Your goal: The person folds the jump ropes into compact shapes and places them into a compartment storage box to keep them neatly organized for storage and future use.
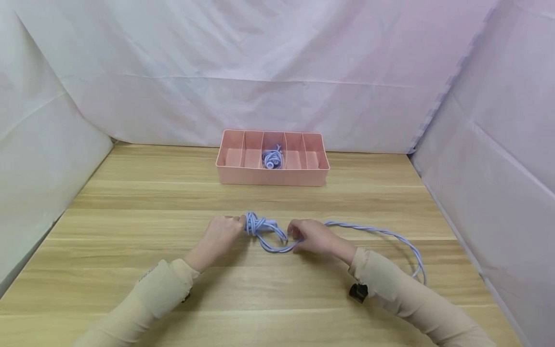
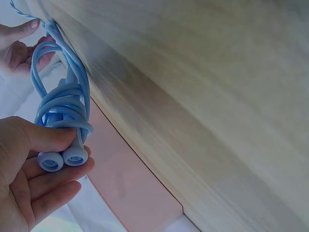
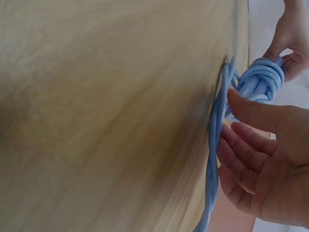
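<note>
My left hand (image 1: 224, 234) pinches a bundled blue skipping rope (image 2: 63, 104) between thumb and fingers. Two rounded handle ends (image 2: 75, 155) stick out of the wrapped coils there, lying against the fingers. My right hand (image 1: 315, 236) is beside the loops that leave the bundle. In the right wrist view its thumb (image 3: 258, 113) and fingertips stand apart and touch or nearly touch the rope's twisted strands. From this hand the twisted tail (image 1: 386, 232) curves right over the table and passes behind the right forearm.
A pink box (image 1: 273, 176) with several compartments stands at the back of the wooden table (image 1: 151, 193). Its middle compartment holds another coiled blue rope (image 1: 272, 158) with rounded ends. White cloth (image 1: 260, 58) hangs behind and at both sides.
</note>
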### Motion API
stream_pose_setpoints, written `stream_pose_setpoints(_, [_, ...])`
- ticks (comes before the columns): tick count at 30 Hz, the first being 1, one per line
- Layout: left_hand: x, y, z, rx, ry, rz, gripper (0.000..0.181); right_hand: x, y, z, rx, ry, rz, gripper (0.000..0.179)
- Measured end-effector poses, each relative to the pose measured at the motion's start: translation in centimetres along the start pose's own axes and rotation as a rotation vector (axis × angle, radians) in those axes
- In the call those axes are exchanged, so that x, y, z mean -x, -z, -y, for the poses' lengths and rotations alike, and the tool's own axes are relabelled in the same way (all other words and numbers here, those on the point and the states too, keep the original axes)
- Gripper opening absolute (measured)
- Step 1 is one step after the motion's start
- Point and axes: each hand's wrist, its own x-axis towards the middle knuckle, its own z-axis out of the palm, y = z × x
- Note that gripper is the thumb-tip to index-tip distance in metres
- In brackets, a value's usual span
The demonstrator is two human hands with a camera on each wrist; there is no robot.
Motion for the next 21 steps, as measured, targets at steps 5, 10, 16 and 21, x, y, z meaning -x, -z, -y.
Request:
stream_pose_setpoints(5, [0.2, 0.1, 0.0, 0.011, 0.014, 0.001, 0.008, 0.0, -0.3, -0.2, 0.135, 0.046, -0.046, 0.025])
stream_pose_setpoints(10, [0.2, 0.1, -0.1, 0.024, 0.026, 0.014, 0.008, 0.4, -0.6, -0.7, 0.294, 0.146, -0.064, 0.015])
stream_pose_setpoints(16, [0.0, 0.1, -0.3, 0.012, 0.049, 0.042, 0.01, 0.9, -0.6, 0.1, 0.363, 0.226, -0.091, 0.008])
stream_pose_setpoints(21, [-0.1, 0.1, -0.3, 0.001, 0.062, 0.023, 0.014, 0.7, 1.3, 2.1, 0.329, 0.245, -0.152, 0.004])
